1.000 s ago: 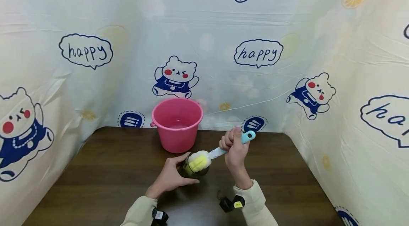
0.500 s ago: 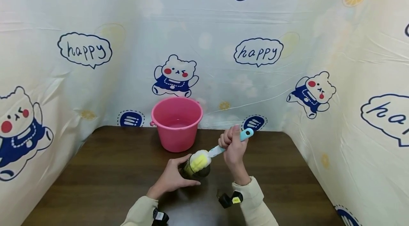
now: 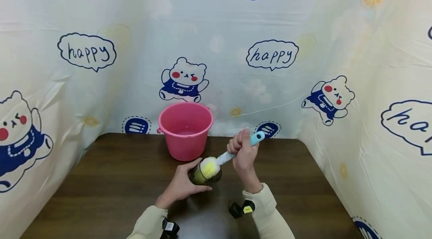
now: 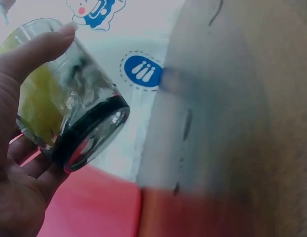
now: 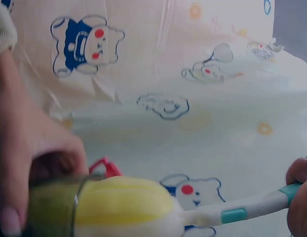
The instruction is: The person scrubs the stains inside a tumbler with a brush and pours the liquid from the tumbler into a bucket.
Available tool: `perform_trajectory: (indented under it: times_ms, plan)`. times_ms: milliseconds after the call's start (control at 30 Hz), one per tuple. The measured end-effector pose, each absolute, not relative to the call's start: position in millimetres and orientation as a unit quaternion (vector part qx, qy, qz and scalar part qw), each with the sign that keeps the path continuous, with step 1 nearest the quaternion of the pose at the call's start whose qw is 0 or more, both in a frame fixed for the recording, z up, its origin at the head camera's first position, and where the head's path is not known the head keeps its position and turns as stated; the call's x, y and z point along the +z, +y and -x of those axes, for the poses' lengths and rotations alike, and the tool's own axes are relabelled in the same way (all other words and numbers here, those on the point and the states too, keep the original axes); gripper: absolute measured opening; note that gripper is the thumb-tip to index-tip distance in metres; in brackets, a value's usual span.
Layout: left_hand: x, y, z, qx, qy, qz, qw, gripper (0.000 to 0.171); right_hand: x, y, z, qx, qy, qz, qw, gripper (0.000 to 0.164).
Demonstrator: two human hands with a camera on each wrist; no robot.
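My left hand (image 3: 182,186) grips a clear glass (image 3: 202,176) just above the dark wooden table (image 3: 101,179). In the left wrist view the glass (image 4: 74,113) lies tilted, its thick base toward the camera, my left hand (image 4: 20,148) curled round it. My right hand (image 3: 242,152) grips the light-blue handle of a sponge brush (image 3: 209,167). The brush's yellow and white sponge head sits in the mouth of the glass. The right wrist view shows the sponge head (image 5: 128,202) partly inside the glass rim (image 5: 69,207), with the handle running to my right hand (image 5: 299,197) at the frame edge.
A pink bucket (image 3: 185,128) with water in it stands at the back of the table, just behind the glass. Printed curtains (image 3: 303,62) with bears enclose the table on three sides. Small black wrist cameras (image 3: 240,209) sit on both cream sleeves.
Both hands, the glass and the brush have shifted slightly left and away. The sponge head sits a little deeper in the glass mouth than a second ago.
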State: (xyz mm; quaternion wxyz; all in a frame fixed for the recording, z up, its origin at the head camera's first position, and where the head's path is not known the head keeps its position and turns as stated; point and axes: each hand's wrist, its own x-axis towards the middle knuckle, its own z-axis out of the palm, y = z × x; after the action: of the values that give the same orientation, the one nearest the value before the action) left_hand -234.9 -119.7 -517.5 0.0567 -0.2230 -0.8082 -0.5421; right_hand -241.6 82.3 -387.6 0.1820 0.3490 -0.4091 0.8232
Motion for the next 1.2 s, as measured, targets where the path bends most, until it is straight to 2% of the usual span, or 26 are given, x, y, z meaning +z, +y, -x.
perform_trajectory:
  times_ms: [67, 133, 300, 433, 600, 700, 867, 1000, 1200]
  plan:
    - [-514.2, -121.5, 237.4, -0.541, -0.808, 0.228, 0.060, 0.091, -385.3, 83.1, 245.4, 0.820, -0.411, -0.332, 0.220, 0.052]
    - [-511.7, -123.8, 239.9, -0.532, -0.810, 0.233, 0.076, 0.090, -384.4, 84.7, 248.0, 0.808, -0.424, -0.336, 0.234, 0.052]
    - [-509.8, -126.9, 243.5, -0.518, -0.815, 0.237, 0.106, 0.089, -386.7, 86.8, 246.9, 0.796, -0.445, -0.368, 0.181, 0.051]
    - [-514.0, -124.2, 242.5, -0.519, -0.814, 0.243, 0.096, 0.088, -389.2, 82.5, 243.1, 0.814, -0.430, -0.359, 0.153, 0.052]
    - [-515.8, -121.2, 239.8, -0.540, -0.808, 0.222, 0.080, 0.091, -395.3, 76.1, 241.8, 0.825, -0.400, -0.327, 0.230, 0.054]
    - [-514.5, -122.7, 241.0, -0.541, -0.806, 0.221, 0.093, 0.091, -399.7, 75.9, 242.6, 0.805, -0.411, -0.340, 0.262, 0.054]
    - [-511.8, -127.8, 244.7, -0.536, -0.804, 0.227, 0.119, 0.090, -399.7, 77.3, 241.5, 0.784, -0.428, -0.398, 0.209, 0.052]
    - [-512.5, -127.0, 244.0, -0.540, -0.803, 0.229, 0.108, 0.092, -395.3, 79.0, 239.7, 0.819, -0.400, -0.372, 0.175, 0.052]
    - [-516.6, -124.2, 240.3, -0.542, -0.808, 0.217, 0.078, 0.095, -399.5, 83.0, 243.0, 0.848, -0.367, -0.283, 0.256, 0.052]
